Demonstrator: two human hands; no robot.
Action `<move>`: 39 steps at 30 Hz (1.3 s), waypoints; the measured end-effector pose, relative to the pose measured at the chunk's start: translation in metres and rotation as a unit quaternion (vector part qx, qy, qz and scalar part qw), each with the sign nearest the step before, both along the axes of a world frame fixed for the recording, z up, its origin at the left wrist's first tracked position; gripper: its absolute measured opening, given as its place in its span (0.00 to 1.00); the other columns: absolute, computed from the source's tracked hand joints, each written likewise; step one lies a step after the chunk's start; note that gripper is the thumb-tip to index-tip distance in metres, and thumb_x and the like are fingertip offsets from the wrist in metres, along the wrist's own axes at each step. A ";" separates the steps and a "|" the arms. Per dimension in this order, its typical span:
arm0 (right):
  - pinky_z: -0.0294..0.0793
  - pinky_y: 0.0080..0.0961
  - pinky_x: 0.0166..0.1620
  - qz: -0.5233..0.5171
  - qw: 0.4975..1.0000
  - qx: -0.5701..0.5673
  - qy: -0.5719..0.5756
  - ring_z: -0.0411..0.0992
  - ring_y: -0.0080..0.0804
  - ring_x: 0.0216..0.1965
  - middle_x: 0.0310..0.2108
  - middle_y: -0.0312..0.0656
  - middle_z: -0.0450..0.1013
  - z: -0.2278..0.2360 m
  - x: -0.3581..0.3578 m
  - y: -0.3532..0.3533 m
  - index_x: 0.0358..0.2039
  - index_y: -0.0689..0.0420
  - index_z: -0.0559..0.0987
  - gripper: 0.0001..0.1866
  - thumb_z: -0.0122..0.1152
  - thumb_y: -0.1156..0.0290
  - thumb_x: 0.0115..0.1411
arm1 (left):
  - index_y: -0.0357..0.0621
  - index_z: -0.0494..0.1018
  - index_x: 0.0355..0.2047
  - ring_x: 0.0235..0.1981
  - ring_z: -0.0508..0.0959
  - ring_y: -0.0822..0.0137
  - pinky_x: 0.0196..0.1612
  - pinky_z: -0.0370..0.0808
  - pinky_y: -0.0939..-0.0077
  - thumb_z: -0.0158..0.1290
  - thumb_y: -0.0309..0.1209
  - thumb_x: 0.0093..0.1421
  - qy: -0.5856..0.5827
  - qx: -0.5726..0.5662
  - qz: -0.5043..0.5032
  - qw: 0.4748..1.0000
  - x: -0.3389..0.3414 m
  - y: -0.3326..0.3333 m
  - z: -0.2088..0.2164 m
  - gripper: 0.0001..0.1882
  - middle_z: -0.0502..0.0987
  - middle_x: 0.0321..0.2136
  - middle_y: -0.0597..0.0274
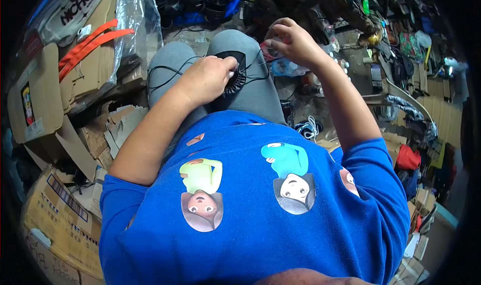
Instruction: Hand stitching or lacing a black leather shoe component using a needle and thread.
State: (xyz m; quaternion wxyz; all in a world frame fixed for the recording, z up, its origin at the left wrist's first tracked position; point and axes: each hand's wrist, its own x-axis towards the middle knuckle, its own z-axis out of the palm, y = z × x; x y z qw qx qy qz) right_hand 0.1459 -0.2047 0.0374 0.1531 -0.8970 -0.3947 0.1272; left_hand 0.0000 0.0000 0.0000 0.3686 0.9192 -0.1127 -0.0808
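A black piece with a ridged, stitched-looking edge [235,86] lies on my right thigh; its kind is hard to make out. My left hand [206,77] is closed on its upper left part, thumb and forefinger together. Thin black cord [175,70] runs from it in loops across both grey trouser legs. To the right of the knee and raised above it, my right hand [292,40] has its fingers curled toward the thumb. Whatever it pinches, if anything, is too small to see.
Cardboard boxes [35,92] and clear plastic sheeting [136,29] crowd the left, with orange-red strips [92,44] on top. On the right are plastic bottles [285,67], a corded dark shoe [308,128], a red bundle [408,157] and heaped clutter.
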 end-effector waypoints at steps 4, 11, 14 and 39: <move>0.69 0.38 0.40 0.229 0.967 -0.106 -0.042 0.74 0.40 0.35 0.28 0.41 0.75 0.028 -0.037 0.022 0.29 0.54 0.77 0.08 0.54 0.65 0.55 | 0.43 0.69 0.35 0.32 0.75 0.46 0.37 0.70 0.54 0.47 0.31 0.58 -0.014 0.007 0.011 1.000 -0.008 -0.002 0.000 0.07 0.75 0.26 0.45; 0.65 0.32 0.40 0.301 0.934 -0.141 -0.132 0.73 0.36 0.32 0.22 0.38 0.73 0.010 -0.051 0.039 0.32 0.53 0.74 0.06 0.51 0.69 0.54 | 0.46 0.68 0.32 0.32 0.76 0.50 0.37 0.70 0.55 0.46 0.30 0.56 -0.080 0.032 -0.005 0.996 -0.012 0.006 -0.016 0.05 0.75 0.25 0.51; 0.65 0.32 0.41 0.294 0.931 -0.187 -0.108 0.73 0.36 0.31 0.22 0.38 0.73 0.010 -0.053 0.040 0.31 0.52 0.74 0.05 0.52 0.70 0.54 | 0.47 0.68 0.32 0.31 0.76 0.51 0.38 0.70 0.57 0.46 0.28 0.54 -0.092 0.027 -0.003 0.995 -0.018 0.007 -0.017 0.05 0.75 0.24 0.53; 0.71 0.33 0.39 0.228 0.974 -0.007 -0.009 0.73 0.41 0.32 0.24 0.44 0.74 0.012 -0.049 0.019 0.25 0.59 0.78 0.06 0.57 0.70 0.53 | 0.37 0.74 0.34 0.35 0.74 0.70 0.42 0.69 0.78 0.53 0.25 0.58 -0.119 -0.509 0.251 0.815 -0.145 0.154 0.040 0.05 0.74 0.28 0.65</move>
